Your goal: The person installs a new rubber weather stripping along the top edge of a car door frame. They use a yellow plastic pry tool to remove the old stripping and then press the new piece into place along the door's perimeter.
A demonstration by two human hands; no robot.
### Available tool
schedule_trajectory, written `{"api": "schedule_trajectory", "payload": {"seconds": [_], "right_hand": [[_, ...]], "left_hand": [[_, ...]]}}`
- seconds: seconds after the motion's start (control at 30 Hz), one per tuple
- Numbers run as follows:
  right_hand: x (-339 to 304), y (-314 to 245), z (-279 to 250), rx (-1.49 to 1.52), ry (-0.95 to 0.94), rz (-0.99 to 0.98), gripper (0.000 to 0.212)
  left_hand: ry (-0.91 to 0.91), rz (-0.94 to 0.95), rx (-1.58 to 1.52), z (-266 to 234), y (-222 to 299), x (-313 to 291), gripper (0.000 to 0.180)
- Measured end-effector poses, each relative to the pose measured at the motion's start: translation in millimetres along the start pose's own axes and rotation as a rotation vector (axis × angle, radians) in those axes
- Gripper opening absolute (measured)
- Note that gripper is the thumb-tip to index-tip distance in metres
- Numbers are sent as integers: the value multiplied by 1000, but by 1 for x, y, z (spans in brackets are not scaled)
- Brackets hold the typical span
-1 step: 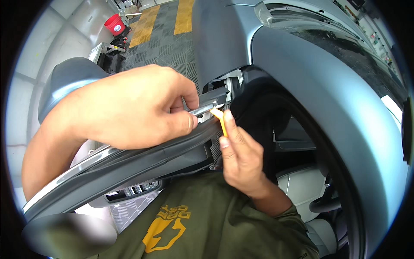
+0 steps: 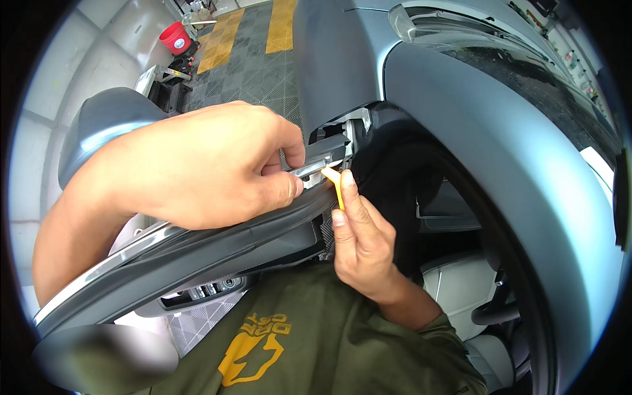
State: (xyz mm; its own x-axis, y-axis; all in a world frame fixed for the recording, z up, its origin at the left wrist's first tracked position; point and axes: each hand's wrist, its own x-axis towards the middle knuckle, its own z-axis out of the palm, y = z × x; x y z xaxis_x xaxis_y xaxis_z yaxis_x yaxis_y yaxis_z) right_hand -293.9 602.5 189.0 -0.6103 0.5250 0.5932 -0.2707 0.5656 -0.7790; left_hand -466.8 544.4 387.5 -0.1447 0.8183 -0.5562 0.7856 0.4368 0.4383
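Reaching over the top of an open car door (image 2: 197, 260), my left hand (image 2: 217, 164) is closed, with thumb and forefinger pinching the end of a chrome trim strip (image 2: 315, 168). My right hand (image 2: 364, 240) grips a slim yellow-orange plastic pry tool (image 2: 338, 187) between thumb and fingers. The tool's bent tip touches or lies close against the strip's end, just beside my left fingertips. A black rubber seal (image 2: 263, 227) runs along the door below the strip. Bare metal and a bracket (image 2: 355, 125) show at the gap between door and fender.
The blue-grey car body (image 2: 526, 138) curves round on the right, with the dark door opening and a pale seat (image 2: 461, 293) inside. The door mirror (image 2: 112, 122) stands out at left. A red bucket (image 2: 175, 38) and a step stool (image 2: 155, 78) are on the tiled floor beyond.
My right hand has shifted slightly left and its fingers sit a little differently on the pry tool, whose tip stays at the strip's end. My left hand is almost still.
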Motion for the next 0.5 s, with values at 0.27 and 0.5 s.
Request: {"api": "schedule_trajectory", "payload": {"seconds": [0.27, 0.5], "right_hand": [[-12, -10, 11, 8, 2, 84, 51], [-7, -3, 7, -241, -2, -81, 57]], "left_hand": [[221, 308, 173, 21, -14, -3, 17], [235, 277, 257, 23, -8, -3, 16]]}}
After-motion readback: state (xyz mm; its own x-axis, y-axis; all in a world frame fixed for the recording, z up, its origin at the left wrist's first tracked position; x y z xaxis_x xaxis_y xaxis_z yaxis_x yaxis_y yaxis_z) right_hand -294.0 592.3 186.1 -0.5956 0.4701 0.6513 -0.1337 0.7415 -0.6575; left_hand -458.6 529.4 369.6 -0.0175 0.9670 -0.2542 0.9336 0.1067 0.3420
